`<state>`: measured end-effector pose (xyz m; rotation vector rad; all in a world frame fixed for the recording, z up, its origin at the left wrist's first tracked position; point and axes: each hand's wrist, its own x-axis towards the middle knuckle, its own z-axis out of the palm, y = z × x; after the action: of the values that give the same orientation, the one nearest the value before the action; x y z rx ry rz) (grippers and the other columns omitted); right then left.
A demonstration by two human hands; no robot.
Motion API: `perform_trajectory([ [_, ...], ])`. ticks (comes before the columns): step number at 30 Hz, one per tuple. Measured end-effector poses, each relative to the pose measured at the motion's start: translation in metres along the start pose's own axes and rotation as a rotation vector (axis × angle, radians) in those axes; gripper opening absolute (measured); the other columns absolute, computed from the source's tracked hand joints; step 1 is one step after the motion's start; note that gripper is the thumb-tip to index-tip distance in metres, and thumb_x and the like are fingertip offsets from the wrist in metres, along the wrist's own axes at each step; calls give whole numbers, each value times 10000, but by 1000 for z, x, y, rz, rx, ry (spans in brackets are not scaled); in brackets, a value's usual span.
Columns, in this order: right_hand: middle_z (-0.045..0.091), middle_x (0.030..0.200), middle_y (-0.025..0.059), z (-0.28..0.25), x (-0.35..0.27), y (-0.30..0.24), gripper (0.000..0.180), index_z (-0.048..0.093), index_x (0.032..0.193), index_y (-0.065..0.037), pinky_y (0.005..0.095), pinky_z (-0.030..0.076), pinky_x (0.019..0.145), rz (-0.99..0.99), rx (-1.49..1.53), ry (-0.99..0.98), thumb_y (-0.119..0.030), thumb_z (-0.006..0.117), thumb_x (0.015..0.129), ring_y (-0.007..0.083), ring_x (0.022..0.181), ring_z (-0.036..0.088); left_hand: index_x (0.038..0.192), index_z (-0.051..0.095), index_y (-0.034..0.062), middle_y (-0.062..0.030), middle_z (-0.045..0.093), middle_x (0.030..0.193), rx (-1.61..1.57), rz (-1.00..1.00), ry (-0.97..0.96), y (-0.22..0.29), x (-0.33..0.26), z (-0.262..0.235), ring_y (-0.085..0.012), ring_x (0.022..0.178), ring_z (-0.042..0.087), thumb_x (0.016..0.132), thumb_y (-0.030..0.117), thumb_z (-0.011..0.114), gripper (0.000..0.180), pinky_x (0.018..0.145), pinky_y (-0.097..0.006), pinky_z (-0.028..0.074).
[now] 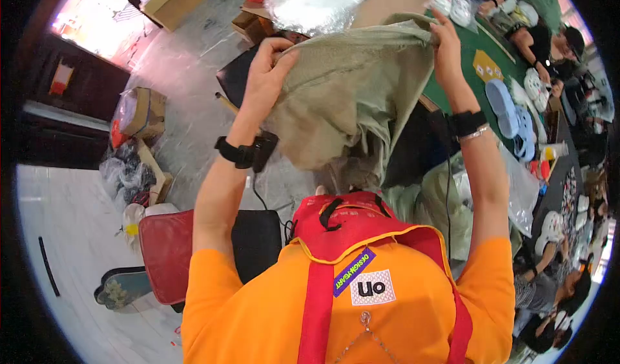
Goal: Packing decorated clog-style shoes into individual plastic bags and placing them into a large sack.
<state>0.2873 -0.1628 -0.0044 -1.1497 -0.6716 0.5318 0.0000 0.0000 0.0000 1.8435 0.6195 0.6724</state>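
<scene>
Both hands (left, right) grip an olive sack.

Left hand and right hand: both raised, each gripping the top edge of a grey-green woven sack, which hangs open between them. Wrists: black straps. Torso: orange shirt with red apron. Green tabletop to the right, bearing pale blue slippers. Cardboard box on the floor, upper left. Red chair seat, lower left.
</scene>
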Motion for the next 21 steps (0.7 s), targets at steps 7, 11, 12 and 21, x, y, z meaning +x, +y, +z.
perform_trajectory([
  [7, 360, 1267, 162, 41, -9, -8, 537, 433, 1196, -109, 357, 353, 906, -692, -1096, -243, -170, 647, 707, 349, 1100, 413, 1134, 506, 103, -96, 591, 932, 975, -87, -39, 13, -7, -71, -228, 878, 534, 728, 158, 615, 424, 733, -307, 424],
  [11, 504, 1108, 96, 44, -4, -14, 271, 548, 1031, -39, 283, 398, 794, -352, -886, -235, -116, 568, 772, 192, 878, 522, 1108, 499, 4, -9, 557, 984, 200, 28, -230, 36, -26, -75, -93, 905, 490, 812, 133, 541, 325, 791, -266, 405],
  [12, 520, 1067, 84, 33, 2, -15, 275, 530, 1050, -47, 293, 409, 781, -309, -737, -183, -141, 551, 793, 182, 890, 521, 1123, 488, 8, -18, 552, 996, 203, 58, -337, 48, -35, -67, -97, 920, 487, 813, 145, 547, 344, 823, -260, 396],
  [21, 398, 1250, 137, 37, -70, -30, 520, 167, 1353, -113, 360, 327, 964, 140, 459, -286, -226, 374, 889, 232, 1113, 420, 1289, 285, 27, -175, 456, 1182, -44, 26, -556, 2, -61, 18, -242, 1067, 465, 791, 204, 567, 599, 929, -343, 336],
])
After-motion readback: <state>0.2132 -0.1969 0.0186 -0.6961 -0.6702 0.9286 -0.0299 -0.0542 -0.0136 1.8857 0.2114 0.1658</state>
